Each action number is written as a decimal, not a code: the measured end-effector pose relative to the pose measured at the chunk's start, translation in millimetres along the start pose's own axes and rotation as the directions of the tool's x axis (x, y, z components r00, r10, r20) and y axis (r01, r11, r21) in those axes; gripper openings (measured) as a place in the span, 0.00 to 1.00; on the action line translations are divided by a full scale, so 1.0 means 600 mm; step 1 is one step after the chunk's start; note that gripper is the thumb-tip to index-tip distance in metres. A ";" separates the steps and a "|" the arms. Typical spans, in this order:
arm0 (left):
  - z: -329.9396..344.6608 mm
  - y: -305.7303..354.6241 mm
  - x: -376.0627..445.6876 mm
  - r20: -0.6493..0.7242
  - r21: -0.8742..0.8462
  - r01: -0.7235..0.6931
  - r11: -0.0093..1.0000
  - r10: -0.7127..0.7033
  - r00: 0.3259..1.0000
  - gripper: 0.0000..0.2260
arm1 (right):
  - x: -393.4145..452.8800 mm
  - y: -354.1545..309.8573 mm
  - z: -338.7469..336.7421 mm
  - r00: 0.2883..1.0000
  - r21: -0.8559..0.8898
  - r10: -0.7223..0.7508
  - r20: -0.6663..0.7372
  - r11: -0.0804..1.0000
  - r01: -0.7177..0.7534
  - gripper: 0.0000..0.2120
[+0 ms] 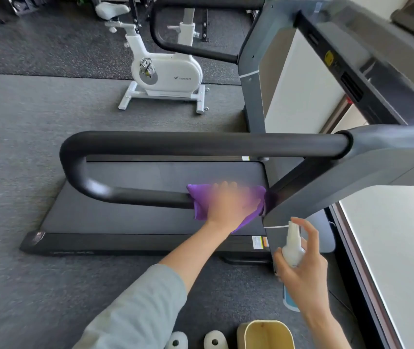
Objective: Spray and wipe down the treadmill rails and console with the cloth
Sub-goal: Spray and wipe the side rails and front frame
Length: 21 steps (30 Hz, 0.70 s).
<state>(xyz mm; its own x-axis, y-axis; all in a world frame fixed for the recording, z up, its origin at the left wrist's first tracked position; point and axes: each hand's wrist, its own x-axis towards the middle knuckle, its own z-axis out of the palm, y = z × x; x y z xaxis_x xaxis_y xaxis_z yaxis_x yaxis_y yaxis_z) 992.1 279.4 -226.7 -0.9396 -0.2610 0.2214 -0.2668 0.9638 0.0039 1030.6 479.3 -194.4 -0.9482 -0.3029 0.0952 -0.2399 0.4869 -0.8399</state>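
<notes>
The purple cloth (pixel 202 202) is wrapped on the lower rail (pixel 148 196) at frame centre. The blurred left hand (pixel 228 205) presses it there, its grip curled over cloth and rail. The right hand (pixel 304 265), lower right, grips a white spray bottle (pixel 292 244) upright beside the treadmill (pixel 299 195) post.

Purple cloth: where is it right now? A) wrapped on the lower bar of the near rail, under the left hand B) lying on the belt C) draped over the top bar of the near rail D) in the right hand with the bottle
A: the purple cloth wraps the lower bar of the near rail with the left hand on it; the right hand holds the spray bottle.
</notes>
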 end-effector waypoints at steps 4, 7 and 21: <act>-0.010 -0.079 -0.032 -0.088 0.012 0.040 0.999 -0.038 0.995 0.25 | 0.007 -0.024 0.024 0.998 0.002 -0.041 0.048 0.999 0.041 0.39; -0.023 -0.149 -0.057 -0.160 0.025 0.099 0.995 -0.093 0.983 0.25 | 0.005 -0.037 0.045 0.994 0.002 -0.064 0.090 0.998 0.064 0.41; -0.074 -0.274 -0.162 -0.438 -0.382 0.494 0.781 -0.624 0.647 0.21 | 0.003 -0.084 0.109 0.972 0.057 -0.122 0.198 0.992 0.113 0.39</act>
<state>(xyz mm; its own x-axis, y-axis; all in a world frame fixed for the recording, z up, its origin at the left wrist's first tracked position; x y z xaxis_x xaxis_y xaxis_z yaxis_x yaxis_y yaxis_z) 1137.1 148.6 -205.4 -0.3478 -0.7459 0.5680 -0.5906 0.6448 0.4852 1054.4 400.6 -186.5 -0.8516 -0.5166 0.0891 -0.3333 0.4024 -0.8527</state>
